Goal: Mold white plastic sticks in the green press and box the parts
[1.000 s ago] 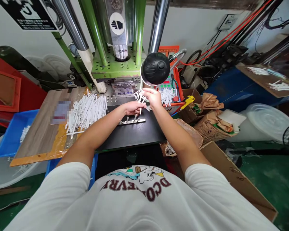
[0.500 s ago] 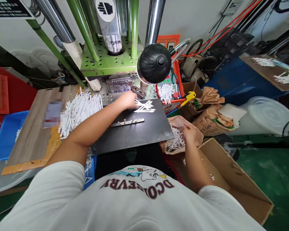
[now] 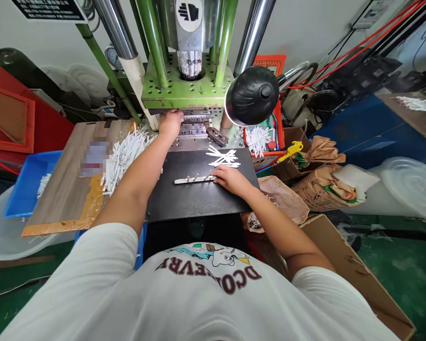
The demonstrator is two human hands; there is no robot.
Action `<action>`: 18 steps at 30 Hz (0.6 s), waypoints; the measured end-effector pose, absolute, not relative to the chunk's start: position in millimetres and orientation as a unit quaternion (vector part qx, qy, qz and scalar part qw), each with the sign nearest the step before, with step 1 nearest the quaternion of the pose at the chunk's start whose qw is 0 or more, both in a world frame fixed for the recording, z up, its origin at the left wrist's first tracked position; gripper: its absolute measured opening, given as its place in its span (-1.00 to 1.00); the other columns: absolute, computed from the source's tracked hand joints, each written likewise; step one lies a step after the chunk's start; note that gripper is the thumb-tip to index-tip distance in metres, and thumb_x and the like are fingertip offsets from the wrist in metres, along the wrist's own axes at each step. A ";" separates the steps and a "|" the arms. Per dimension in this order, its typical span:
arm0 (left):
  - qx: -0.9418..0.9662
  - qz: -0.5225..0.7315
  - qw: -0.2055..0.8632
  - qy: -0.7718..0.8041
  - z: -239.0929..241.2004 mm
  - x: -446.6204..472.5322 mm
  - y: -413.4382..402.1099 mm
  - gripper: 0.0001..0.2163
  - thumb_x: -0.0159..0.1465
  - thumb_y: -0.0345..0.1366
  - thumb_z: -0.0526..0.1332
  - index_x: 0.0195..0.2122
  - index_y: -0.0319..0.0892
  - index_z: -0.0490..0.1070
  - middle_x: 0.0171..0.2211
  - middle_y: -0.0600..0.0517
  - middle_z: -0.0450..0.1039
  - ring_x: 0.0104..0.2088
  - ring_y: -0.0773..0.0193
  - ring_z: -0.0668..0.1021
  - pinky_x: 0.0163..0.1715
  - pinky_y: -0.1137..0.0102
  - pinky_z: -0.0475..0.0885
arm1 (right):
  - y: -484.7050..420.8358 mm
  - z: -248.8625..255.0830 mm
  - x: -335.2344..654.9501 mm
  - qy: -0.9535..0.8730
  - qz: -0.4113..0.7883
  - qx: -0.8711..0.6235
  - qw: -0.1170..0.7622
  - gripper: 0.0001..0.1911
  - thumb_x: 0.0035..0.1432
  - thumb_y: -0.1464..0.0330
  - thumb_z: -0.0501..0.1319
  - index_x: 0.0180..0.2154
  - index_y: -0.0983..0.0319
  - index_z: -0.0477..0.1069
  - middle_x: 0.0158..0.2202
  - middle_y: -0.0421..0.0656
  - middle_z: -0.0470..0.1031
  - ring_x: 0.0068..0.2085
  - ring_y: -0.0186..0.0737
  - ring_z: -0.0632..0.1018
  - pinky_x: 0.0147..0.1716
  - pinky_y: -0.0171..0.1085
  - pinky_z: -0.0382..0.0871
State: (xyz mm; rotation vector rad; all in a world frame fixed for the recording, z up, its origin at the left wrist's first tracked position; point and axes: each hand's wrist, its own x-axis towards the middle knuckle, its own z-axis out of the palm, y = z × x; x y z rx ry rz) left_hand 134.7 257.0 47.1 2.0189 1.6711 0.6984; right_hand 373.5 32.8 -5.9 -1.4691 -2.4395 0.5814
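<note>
Left of the left hand point(image 3: 170, 125), a heap of white plastic strips point(image 3: 125, 156) lies on a wooden board point(image 3: 64, 189). That hand closes on the edge of a steel mould point(image 3: 195, 116) under the green press point(image 3: 184, 92). On the black desk point(image 3: 195, 203), the flat, open right hand point(image 3: 230, 181) rests its fingers on a metal bar point(image 3: 193, 180), with crossed white plastic pieces point(image 3: 223, 157) just beyond it.

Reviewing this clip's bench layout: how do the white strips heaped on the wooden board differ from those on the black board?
The heap on the wood-grain board is far larger than the small bunch on the black board. The heap is a dense jumble, while the bunch is a few pieces lying crossed. The right hand is near the bunch; the left forearm passes beside the heap. Both are white and slender.
</note>
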 end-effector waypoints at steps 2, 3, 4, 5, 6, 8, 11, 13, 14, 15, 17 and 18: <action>0.751 0.245 0.183 0.585 49.4 115.0 241.8 -0.68 0.39 -0.30 0.22 0.07 -0.05 0.70 0.20 -0.13 0.59 0.19 -0.01 0.56 0.27 0.21 0.36 | 32.9 -12.1 375.8 -0.840 0.175 -0.499 0.121 -0.75 0.44 0.39 0.26 0.06 0.16 0.65 -0.03 -0.01 0.58 -0.03 -0.03 0.61 0.03 -0.18 0.49; 0.760 0.238 0.170 0.580 49.8 101.8 231.5 -0.68 0.38 -0.27 0.22 0.06 -0.08 0.72 0.16 -0.16 0.61 0.16 -0.03 0.57 0.26 0.19 0.38 | 30.7 -14.7 378.0 -0.841 0.164 -0.499 0.130 -0.75 0.45 0.38 0.25 0.06 0.16 0.64 -0.03 -0.01 0.59 -0.01 -0.02 0.60 0.05 -0.17 0.49; 0.767 0.230 0.162 0.577 49.6 87.1 219.9 -0.67 0.37 -0.25 0.23 0.04 -0.11 0.73 0.11 -0.18 0.63 0.13 -0.06 0.58 0.25 0.17 0.40 | 27.5 -16.4 380.7 -0.841 0.153 -0.500 0.142 -0.75 0.46 0.37 0.24 0.07 0.15 0.64 -0.02 0.00 0.60 0.01 0.00 0.60 0.08 -0.15 0.50; 0.771 0.220 0.163 0.575 48.9 71.7 207.1 -0.68 0.36 -0.22 0.24 0.01 -0.13 0.74 0.05 -0.18 0.65 0.11 -0.08 0.60 0.24 0.15 0.41 | 23.5 -17.0 384.4 -0.840 0.144 -0.500 0.155 -0.74 0.47 0.36 0.23 0.07 0.14 0.64 -0.01 0.00 0.61 0.03 0.01 0.61 0.10 -0.13 0.50; 0.775 0.208 0.171 0.572 47.8 56.5 193.3 -0.68 0.34 -0.20 0.26 -0.02 -0.14 0.75 0.00 -0.17 0.67 0.09 -0.09 0.61 0.23 0.14 0.43 | 19.4 -16.2 389.1 -0.839 0.134 -0.500 0.170 -0.73 0.48 0.35 0.21 0.08 0.13 0.63 -0.01 0.01 0.62 0.04 0.02 0.61 0.11 -0.11 0.51; 0.779 0.176 0.207 0.565 44.6 30.2 164.4 -0.71 0.32 -0.14 0.29 -0.09 -0.10 0.77 -0.07 -0.13 0.69 0.05 -0.08 0.63 0.20 0.16 0.46 | 13.3 -10.5 401.8 -0.834 0.107 -0.503 0.201 -0.71 0.51 0.31 0.17 0.08 0.12 0.64 -0.01 0.02 0.64 0.03 0.04 0.62 0.11 -0.09 0.53; 0.790 0.106 0.270 0.541 38.9 12.4 122.5 -0.70 0.33 -0.06 0.29 -0.13 -0.05 0.78 -0.10 -0.09 0.71 -0.02 -0.05 0.66 0.14 0.18 0.48 | 18.9 5.0 424.5 -0.816 0.044 -0.525 0.238 -0.66 0.53 0.24 0.11 0.07 0.11 0.64 0.00 0.05 0.65 0.04 0.07 0.63 0.11 -0.04 0.55; 0.806 0.068 0.299 0.507 34.8 16.8 99.6 -0.68 0.35 -0.05 0.28 -0.11 -0.07 0.78 -0.11 -0.09 0.70 -0.03 -0.03 0.65 0.13 0.19 0.49 | 36.8 15.5 435.6 -0.807 0.003 -0.536 0.247 -0.64 0.53 0.21 0.11 0.07 0.14 0.64 0.01 0.07 0.65 0.05 0.10 0.62 0.10 -0.02 0.55; 0.814 0.059 0.308 0.489 32.7 22.4 90.3 -0.68 0.35 -0.06 0.28 -0.09 -0.08 0.78 -0.11 -0.10 0.69 -0.03 -0.01 0.65 0.13 0.20 0.49 | 49.9 19.5 438.5 -0.806 -0.013 -0.537 0.247 -0.63 0.53 0.20 0.11 0.08 0.16 0.63 0.02 0.08 0.64 0.05 0.11 0.62 0.09 -0.02 0.55; 0.822 0.057 0.314 0.472 30.5 29.1 82.6 -0.69 0.36 -0.08 0.29 -0.07 -0.08 0.78 -0.12 -0.10 0.68 -0.02 0.01 0.64 0.12 0.22 0.49 | 65.4 22.4 439.4 -0.808 -0.023 -0.536 0.244 -0.62 0.53 0.20 0.10 0.09 0.18 0.63 0.02 0.09 0.64 0.06 0.11 0.61 0.10 -0.02 0.54; 0.830 0.068 0.319 0.452 25.7 42.1 71.4 -0.71 0.36 -0.12 0.31 -0.06 -0.08 0.79 -0.14 -0.10 0.66 -0.03 0.05 0.63 0.10 0.25 0.50 | 101.1 24.4 435.6 -0.812 -0.031 -0.534 0.232 -0.62 0.52 0.22 0.10 0.09 0.21 0.62 0.04 0.11 0.64 0.09 0.12 0.60 0.12 -0.02 0.52; 0.832 0.076 0.322 0.446 23.2 46.9 67.9 -0.73 0.37 -0.14 0.30 -0.08 -0.08 0.79 -0.15 -0.09 0.66 -0.05 0.07 0.64 0.09 0.26 0.50 | 119.9 23.9 431.4 -0.814 -0.032 -0.536 0.224 -0.63 0.52 0.23 0.10 0.08 0.23 0.62 0.04 0.12 0.64 0.10 0.13 0.59 0.14 -0.01 0.51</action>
